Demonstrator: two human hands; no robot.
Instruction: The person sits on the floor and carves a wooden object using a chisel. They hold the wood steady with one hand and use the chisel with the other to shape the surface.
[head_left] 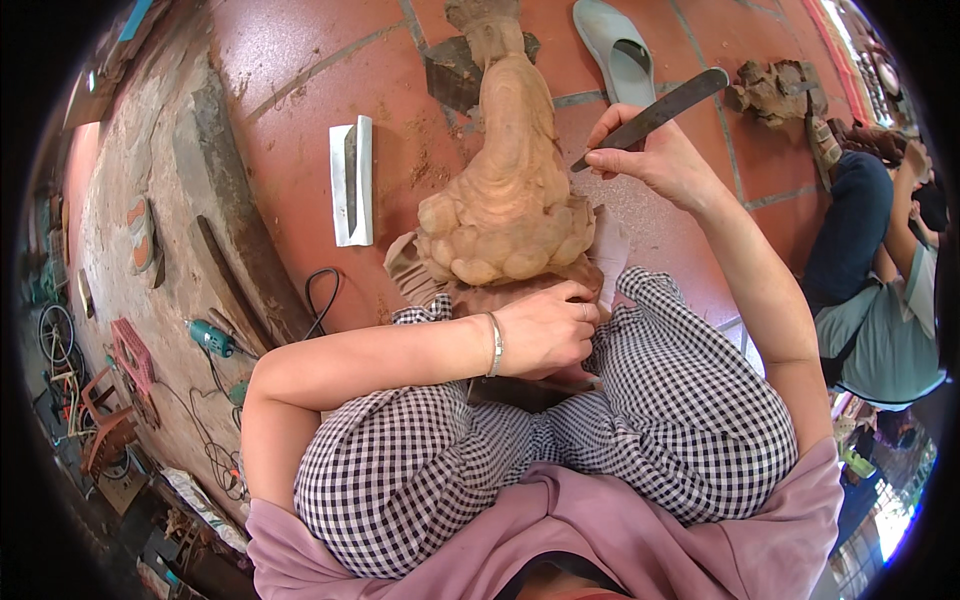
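Note:
A carved wooden piece (510, 150) lies lengthwise in front of me, with a narrow stem at its far end and a cluster of rounded lumps at its near end. My left hand (548, 332) is curled around its near base, fingertips partly hidden; a bracelet and a ring show. In my right hand (645, 155), thumb and fingers pinch a dark flat metal file (670, 108). Its narrow end points down-left, just short of the carving's right side. Brownish cloth or card (410, 270) lies under the lumpy end, between my knees.
A similar dark blade rests on white paper (338, 190) on the tiled floor. A grey slipper (610, 45) lies beyond my right hand, with a rough wood chunk (775, 92) farther right. At left, a heavy slab (170, 260) carries a green power tool (210, 337). Another person (870, 260) sits at right.

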